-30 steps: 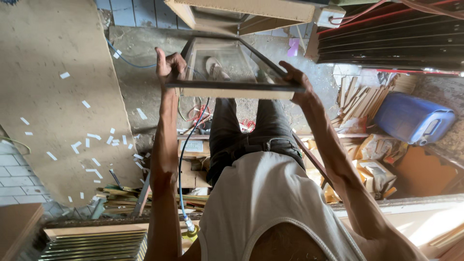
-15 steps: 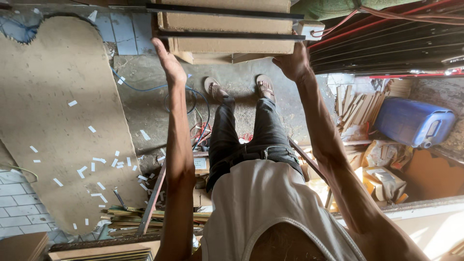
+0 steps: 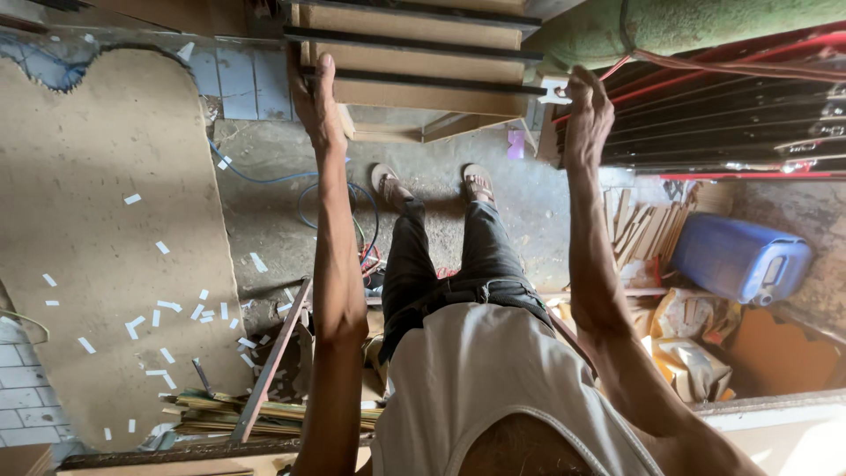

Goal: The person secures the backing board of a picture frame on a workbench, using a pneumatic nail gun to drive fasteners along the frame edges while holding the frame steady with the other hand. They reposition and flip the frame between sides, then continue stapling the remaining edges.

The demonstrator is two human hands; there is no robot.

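**Desk:** What are the hands doing?

**Photographer:** Both arms are stretched out over a stack of dark-edged wooden frames (image 3: 414,62) at the top of the view. The left hand (image 3: 315,101) lies along the stack's left edge, fingers wrapped over the nearest dark rail. The right hand (image 3: 586,110) is closed in a fist at the stack's right corner, by a small white fitting (image 3: 555,91). I cannot tell if it grips the rail itself or something beside it.

**Desk:** Why one hand at each end?

**Photographer:** My reading: the frames are wide and flat, so a hand at either end keeps the stack level and square to the body.

**Desk:** Where is the stack in relation to the person?

**Photographer:** Beyond the sandalled feet (image 3: 432,181), which stand on a bare concrete floor (image 3: 520,211), and level with the hands.

**Desk:** And around them?

**Photographer:** To the left, a large sheet of brown board (image 3: 115,264) lies flat, dotted with small white offcuts (image 3: 167,308). A blue cable (image 3: 264,176) snakes past its right edge. To the right sit a blue plastic jerrycan (image 3: 740,260) on its side, a bundle of wood strips (image 3: 648,220) and crumpled sacks (image 3: 696,339). Red and black slats (image 3: 731,115) fill the upper right corner.
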